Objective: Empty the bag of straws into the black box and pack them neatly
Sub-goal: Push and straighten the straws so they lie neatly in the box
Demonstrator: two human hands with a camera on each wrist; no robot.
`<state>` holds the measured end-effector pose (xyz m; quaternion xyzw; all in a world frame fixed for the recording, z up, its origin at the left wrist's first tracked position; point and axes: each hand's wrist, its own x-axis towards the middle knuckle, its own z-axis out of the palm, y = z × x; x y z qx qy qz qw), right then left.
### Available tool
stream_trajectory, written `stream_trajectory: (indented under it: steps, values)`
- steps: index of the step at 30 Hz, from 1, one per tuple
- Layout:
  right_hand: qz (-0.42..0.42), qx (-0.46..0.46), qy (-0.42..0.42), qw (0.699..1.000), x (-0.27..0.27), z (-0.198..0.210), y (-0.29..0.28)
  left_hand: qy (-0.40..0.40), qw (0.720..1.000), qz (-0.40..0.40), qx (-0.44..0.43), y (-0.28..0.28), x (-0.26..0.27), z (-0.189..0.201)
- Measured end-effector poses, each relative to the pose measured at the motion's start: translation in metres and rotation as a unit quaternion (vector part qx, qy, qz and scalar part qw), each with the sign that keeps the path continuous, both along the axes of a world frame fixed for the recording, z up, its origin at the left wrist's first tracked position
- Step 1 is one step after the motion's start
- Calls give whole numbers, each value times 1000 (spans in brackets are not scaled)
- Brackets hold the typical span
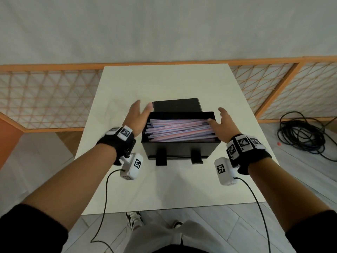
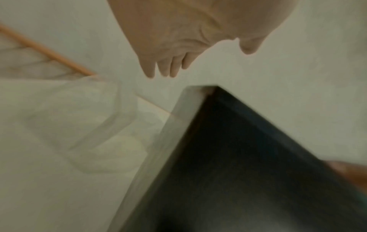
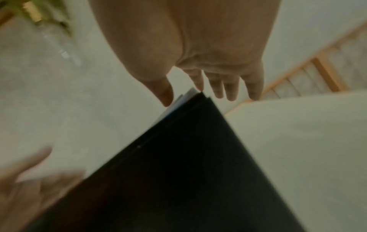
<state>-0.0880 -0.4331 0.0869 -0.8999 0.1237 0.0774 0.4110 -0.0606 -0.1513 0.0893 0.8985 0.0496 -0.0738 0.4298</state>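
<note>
Head view shows the straws [image 1: 179, 129] already lying in the box [image 1: 180, 149] on the table [image 1: 164, 84], several crossed at angles. Both grips are released: the left hand [image 1: 135, 118] flat by the box's left wall, the right hand [image 1: 221, 123] flat at the right wall, thumb on the straw ends. To pack neatly, I judge both palms should square the ends inward together, gently, so the box does not slide
</note>
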Motion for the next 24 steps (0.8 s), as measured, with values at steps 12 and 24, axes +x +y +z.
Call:
stream_trajectory:
  steps: [12,24]
  values:
    - [-43,60,58,996,-5,-15,32,126,920,172,-329,-1,-19,-43]
    - [-67,108,41,991,30,31,5,152,881,36,-447,-23,-9,-17]
